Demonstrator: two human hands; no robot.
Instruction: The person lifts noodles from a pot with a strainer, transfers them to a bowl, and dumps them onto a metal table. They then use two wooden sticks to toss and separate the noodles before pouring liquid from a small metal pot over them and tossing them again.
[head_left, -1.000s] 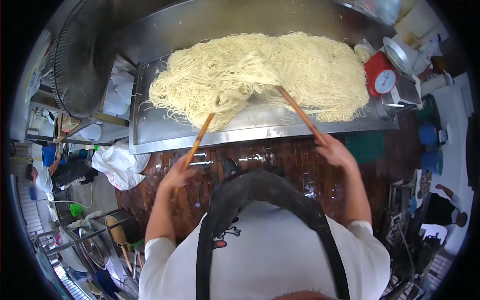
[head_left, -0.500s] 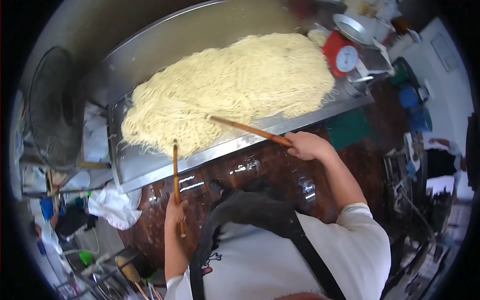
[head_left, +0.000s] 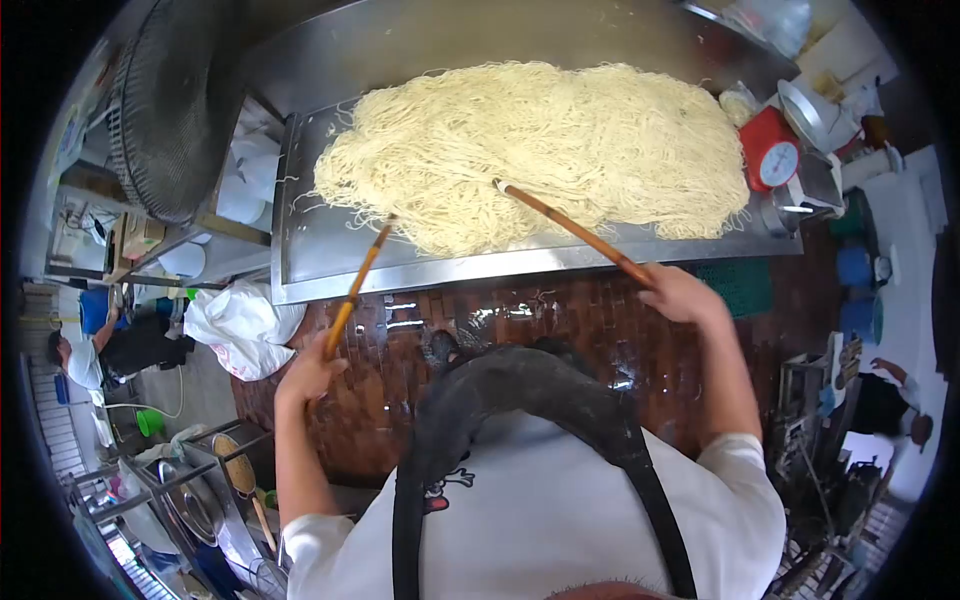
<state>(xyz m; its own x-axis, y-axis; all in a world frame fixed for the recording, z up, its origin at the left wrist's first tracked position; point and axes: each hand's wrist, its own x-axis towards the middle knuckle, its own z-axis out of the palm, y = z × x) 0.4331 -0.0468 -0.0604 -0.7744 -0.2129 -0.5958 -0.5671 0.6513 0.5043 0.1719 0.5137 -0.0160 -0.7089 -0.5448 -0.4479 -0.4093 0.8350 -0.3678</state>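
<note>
A big heap of pale yellow noodles [head_left: 540, 150] lies spread across a long steel table [head_left: 330, 255]. My left hand [head_left: 308, 372] grips a long wooden stick [head_left: 358, 280] whose tip rests at the heap's near left edge. My right hand [head_left: 678, 295] grips a second wooden stick [head_left: 570, 230]; its tip lies on the noodles near the middle of the heap. Neither stick lifts any noodles at this moment. A dark apron strap crosses my white shirt below.
A red dial scale [head_left: 768, 150] with a metal pan stands at the table's right end. A large black fan [head_left: 165, 110] is at the left. White sacks [head_left: 235, 325] lie on the wet brick floor. Another person [head_left: 75, 360] crouches at far left; steel racks stand lower left.
The view swung back to the left. My left hand pushed its stick forward to the heap's edge, and the right stick stays resting on the noodles. The lifted bundle from a second ago is down.
</note>
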